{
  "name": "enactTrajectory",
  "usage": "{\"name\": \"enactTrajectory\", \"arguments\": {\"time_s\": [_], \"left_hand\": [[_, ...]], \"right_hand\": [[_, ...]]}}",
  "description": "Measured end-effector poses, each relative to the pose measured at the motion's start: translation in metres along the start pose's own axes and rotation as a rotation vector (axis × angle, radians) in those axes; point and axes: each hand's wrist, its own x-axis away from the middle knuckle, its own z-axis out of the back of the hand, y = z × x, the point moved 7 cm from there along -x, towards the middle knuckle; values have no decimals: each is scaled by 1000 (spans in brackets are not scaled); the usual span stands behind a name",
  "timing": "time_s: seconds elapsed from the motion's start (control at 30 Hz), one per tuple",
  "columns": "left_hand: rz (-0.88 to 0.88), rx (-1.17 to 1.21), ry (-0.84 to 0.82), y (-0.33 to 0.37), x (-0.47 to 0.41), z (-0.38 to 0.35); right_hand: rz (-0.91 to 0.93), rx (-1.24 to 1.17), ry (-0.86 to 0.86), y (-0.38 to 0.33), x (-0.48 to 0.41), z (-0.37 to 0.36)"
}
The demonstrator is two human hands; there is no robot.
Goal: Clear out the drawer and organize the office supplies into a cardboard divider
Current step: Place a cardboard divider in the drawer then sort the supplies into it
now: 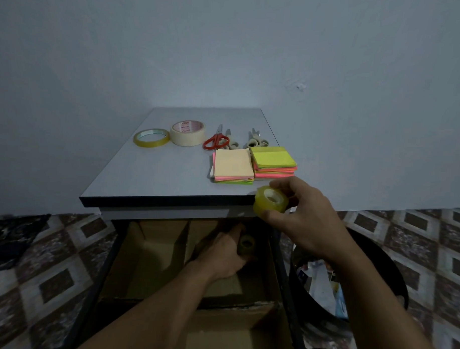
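My right hand point(305, 218) grips a small yellowish roll of clear tape point(271, 202) at the front right edge of the grey desk top point(156, 171). Below, the drawer stands open with a cardboard divider point(147, 260) inside. My left hand point(221, 255) reaches into the divider's back right compartment and holds a second small tape roll point(246, 245) there. On the desk top lie a thin clear tape ring point(151, 137), a wide masking tape roll point(188, 133), red-handled scissors point(216, 141), two pale scissors point(255, 141) and two stacks of sticky notes point(252, 164).
A dark round bin point(377, 260) with scraps inside stands right of the drawer, close to my right forearm. Patterned tiled floor surrounds the desk. A plain wall rises behind it. Dark cloth lies on the floor at the far left point(10, 232).
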Motion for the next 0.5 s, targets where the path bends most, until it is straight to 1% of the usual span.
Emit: {"name": "enactTrajectory", "arguments": {"time_s": [0.1,0.27,0.5], "left_hand": [[-6,6,10,0,1,1],[6,-52,-35,-6,-3,1],[34,-71,-18,-12,-3,2]], "right_hand": [[3,-6,0,0,1,0],[5,-14,-8,1,1,0],[12,-17,-3,1,2,0]]}}
